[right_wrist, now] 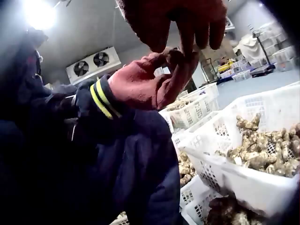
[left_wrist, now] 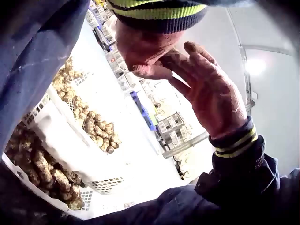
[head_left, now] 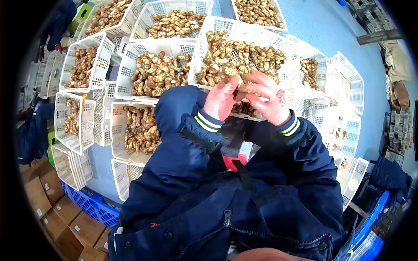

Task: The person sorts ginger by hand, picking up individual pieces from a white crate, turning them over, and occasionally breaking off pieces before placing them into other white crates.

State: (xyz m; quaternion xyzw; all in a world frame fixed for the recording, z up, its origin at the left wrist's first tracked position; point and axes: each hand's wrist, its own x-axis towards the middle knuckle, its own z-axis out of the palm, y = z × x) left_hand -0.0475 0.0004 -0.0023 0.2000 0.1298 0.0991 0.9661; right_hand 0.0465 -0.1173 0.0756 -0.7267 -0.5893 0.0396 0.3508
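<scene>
Both hands meet over a white plastic crate (head_left: 289, 78) of stubby, soil-stained brown and pale mushrooms (head_left: 228, 56). My left hand (head_left: 221, 100) pinches a small mushroom (head_left: 239, 81) between thumb and fingers, and most of it is hidden by the fingertips. Close on the other side is my right hand (head_left: 269, 99), its fingers spread and fairly straight, with fingertips right at those of the left. From the right wrist view, the left hand (right_wrist: 145, 82) shows its thumb and fingers curved toward each other, below the right hand's downward fingers (right_wrist: 186, 30).
More crates of mushrooms surround the front one, including a crate (head_left: 122, 71) at left and another (head_left: 82, 65) farther left. Lattice crates (head_left: 344, 85) stand at right. Cardboard boxes (head_left: 67, 211) and a blue crate (head_left: 93, 204) are at lower left. Another person's sleeve (head_left: 65, 17) shows at upper left.
</scene>
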